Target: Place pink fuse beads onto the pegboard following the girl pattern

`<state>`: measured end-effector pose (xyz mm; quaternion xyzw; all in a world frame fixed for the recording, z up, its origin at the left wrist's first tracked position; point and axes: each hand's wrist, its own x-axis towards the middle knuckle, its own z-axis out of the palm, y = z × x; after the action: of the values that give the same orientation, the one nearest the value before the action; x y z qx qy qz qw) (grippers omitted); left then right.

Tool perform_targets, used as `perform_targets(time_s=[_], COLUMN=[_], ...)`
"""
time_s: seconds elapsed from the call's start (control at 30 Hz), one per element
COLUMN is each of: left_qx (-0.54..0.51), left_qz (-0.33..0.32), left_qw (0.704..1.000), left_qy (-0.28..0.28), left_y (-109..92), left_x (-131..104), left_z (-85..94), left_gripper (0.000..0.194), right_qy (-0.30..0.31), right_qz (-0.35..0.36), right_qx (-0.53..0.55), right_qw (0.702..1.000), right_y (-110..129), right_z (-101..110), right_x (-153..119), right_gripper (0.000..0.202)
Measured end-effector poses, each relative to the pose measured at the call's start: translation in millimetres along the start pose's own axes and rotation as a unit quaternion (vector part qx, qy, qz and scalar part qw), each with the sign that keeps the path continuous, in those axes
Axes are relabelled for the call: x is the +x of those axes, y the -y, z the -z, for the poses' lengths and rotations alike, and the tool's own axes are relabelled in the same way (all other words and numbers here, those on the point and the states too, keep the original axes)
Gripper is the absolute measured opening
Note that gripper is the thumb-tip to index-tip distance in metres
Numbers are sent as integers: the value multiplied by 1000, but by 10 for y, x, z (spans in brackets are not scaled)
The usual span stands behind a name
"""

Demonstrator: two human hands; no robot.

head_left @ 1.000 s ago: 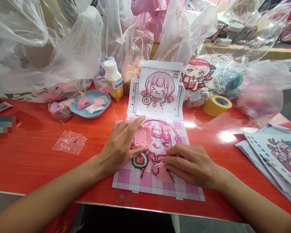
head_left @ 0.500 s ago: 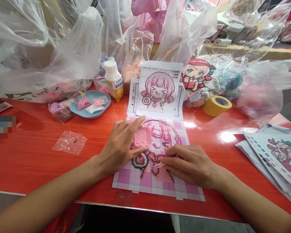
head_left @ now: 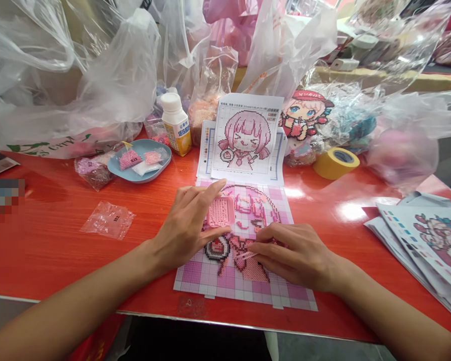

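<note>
Here, in the head view, your left hand [head_left: 190,215] is clamped around the tray [head_left: 221,211], one finger along its far edge and the thumb at its near one, above the board's [head_left: 191,278] left side. Your right hand [head_left: 293,253] pinches the tweezers [head_left: 247,255], pointing left over the bead picture [head_left: 256,273]; I cannot tell whether their tips meet. The board lies by the table's [head_left: 60,265] front edge, the chart [head_left: 244,138] at its far side. Left of your left hand lies a packet [head_left: 110,219], the dish [head_left: 121,172] behind it; papers [head_left: 428,260] lie by the table's right edge.
</note>
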<state>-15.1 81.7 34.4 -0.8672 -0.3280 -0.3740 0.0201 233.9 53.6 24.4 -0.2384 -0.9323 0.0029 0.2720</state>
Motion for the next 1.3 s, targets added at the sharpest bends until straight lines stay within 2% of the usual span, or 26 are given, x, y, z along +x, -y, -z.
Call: perform_targets(time_s=[1.3], left_qx=[-3], left_qz=[-3], left_qw=[1000], left_qy=[-8], left_y=[7], left_x=[-2], left_z=[-4], left_gripper=[76], right_qy=[1], right_qz=[0], right_qx=[6], right_qw=[1000], right_y=[21], right_z=[1], right_x=[21], right_gripper=[11])
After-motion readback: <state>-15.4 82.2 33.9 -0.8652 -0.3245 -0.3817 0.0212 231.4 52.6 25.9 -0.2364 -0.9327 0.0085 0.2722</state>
